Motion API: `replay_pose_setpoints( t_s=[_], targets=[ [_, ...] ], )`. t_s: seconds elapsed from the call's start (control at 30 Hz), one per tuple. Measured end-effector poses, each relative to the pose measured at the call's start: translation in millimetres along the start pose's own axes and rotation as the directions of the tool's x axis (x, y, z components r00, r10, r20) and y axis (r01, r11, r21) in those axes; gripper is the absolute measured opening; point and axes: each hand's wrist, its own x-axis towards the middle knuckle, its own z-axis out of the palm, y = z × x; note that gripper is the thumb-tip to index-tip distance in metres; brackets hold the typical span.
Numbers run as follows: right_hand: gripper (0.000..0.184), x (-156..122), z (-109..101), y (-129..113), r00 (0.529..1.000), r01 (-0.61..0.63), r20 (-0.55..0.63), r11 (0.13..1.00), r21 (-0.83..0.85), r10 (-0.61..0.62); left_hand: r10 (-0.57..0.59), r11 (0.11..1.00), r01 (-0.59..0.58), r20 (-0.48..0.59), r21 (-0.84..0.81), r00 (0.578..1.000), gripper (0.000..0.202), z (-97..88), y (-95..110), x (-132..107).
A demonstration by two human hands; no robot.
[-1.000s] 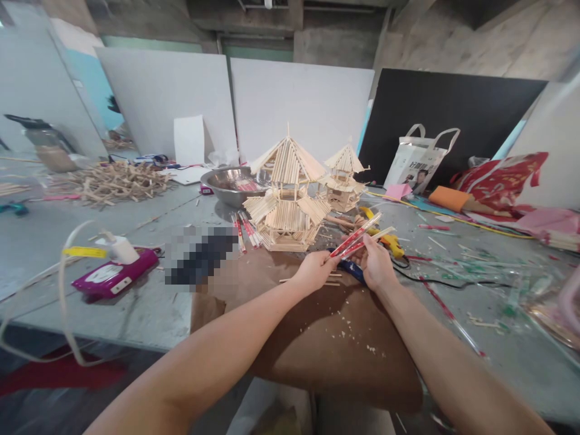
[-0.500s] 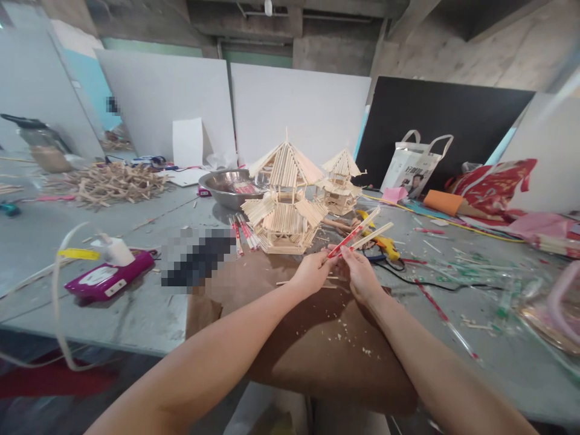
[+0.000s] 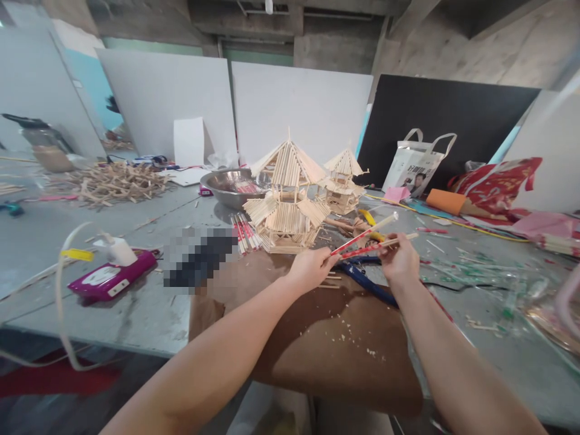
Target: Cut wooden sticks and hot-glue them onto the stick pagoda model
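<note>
My left hand (image 3: 312, 266) is closed on the near ends of red-and-white wrapped chopsticks (image 3: 362, 235), which fan out to the right. My right hand (image 3: 402, 264) pinches the far end of the lower pair, where bare wood shows at its fingers. Just beyond my left hand stands a two-tiered pavilion model (image 3: 287, 208) built of wooden sticks. Under the chopsticks lies a tool with blue handles (image 3: 368, 284), its head hidden. Brown paper (image 3: 335, 362) covers the table's edge below my hands, with small wood crumbs on it.
Left of the model are a metal bowl (image 3: 222, 193), wrapped chopsticks (image 3: 245, 232), a heap of sticks (image 3: 113, 184) and a purple power strip (image 3: 113, 278) with a cable. A smaller pavilion (image 3: 342, 184) stands behind. Torn clear wrappers (image 3: 507, 296) litter the right side.
My right hand has moved right, away from my left hand, along the lower chopsticks. The two wrapped pieces now show at greater length, and the blue handles have come into sight.
</note>
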Motion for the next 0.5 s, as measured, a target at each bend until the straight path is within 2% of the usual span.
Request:
replay_pose_setpoints(
  t_s=[0.03, 0.07, 0.1, 0.13, 0.17, 0.2, 0.23, 0.3, 0.37, 0.43, 0.5],
  targets=[
    [0.021, 2.0, -1.6, -1.2, 0.998, -0.006, -0.055, 1.0, 0.021, 0.007, 0.063, 0.998, -0.064, -0.097, -0.009, 0.993, 0.038, -6.8, 1.8, 0.9],
    [0.023, 3.6, -2.8, -1.9, 0.995, -0.011, -0.099, 0.999, 0.035, 0.014, 0.12, 0.99, -0.135, -0.227, -0.051, 0.967, 0.036, -14.9, 3.4, 2.5],
    [0.025, 4.7, -3.6, -2.1, 0.992, -0.018, -0.124, 0.999, 0.042, 0.024, 0.133, 0.976, -0.187, -0.38, -0.109, 0.915, 0.036, -23.9, 4.5, 4.9],
    [0.026, 5.2, -3.9, -1.6, 0.991, -0.028, -0.13, 0.999, 0.043, 0.033, 0.086, 0.957, -0.219, -0.534, -0.19, 0.841, 0.036, -33.5, 4.6, 7.9],
    [0.025, 5.1, -3.8, -0.7, 0.991, -0.036, -0.124, 0.999, 0.041, 0.041, -0.008, 0.924, -0.246, -0.657, -0.293, 0.754, 0.036, -43.4, 3.5, 11.3],
    [0.025, 4.5, -3.4, 0.6, 0.992, -0.043, -0.116, 0.998, 0.039, 0.047, -0.131, 0.873, -0.271, -0.73, -0.406, 0.671, 0.035, -53.0, 1.0, 14.8],
    [0.023, 3.6, -2.8, 2.0, 0.993, -0.048, -0.107, 0.998, 0.038, 0.051, -0.275, 0.805, -0.29, -0.758, -0.518, 0.591, 0.034, -62.0, -3.2, 18.1],
    [0.022, 1.4, -1.7, 5.0, 0.995, -0.055, -0.086, 0.998, 0.033, 0.057, -0.559, 0.648, -0.301, -0.705, -0.7, 0.436, 0.032, -76.9, -16.1, 22.8],
    [0.02, -0.2, -1.5, 7.5, 0.997, -0.056, -0.057, 0.998, 0.018, 0.057, -0.746, 0.5, -0.235, -0.553, -0.833, 0.371, 0.022, -86.2, -32.8, 24.3],
    [0.019, -0.6, -2.3, 9.6, 0.998, -0.05, -0.029, 0.999, -0.003, 0.05, -0.86, 0.38, -0.121, -0.398, -0.917, 0.321, 0.01, -89.8, -49.3, 23.6],
    [0.018, -0.2, -3.5, 11.3, 0.999, -0.044, -0.01, 0.999, -0.019, 0.044, -0.935, 0.249, 0.026, -0.234, -0.968, 0.266, 0.007, -89.4, -62.0, 22.4]
  ],
)
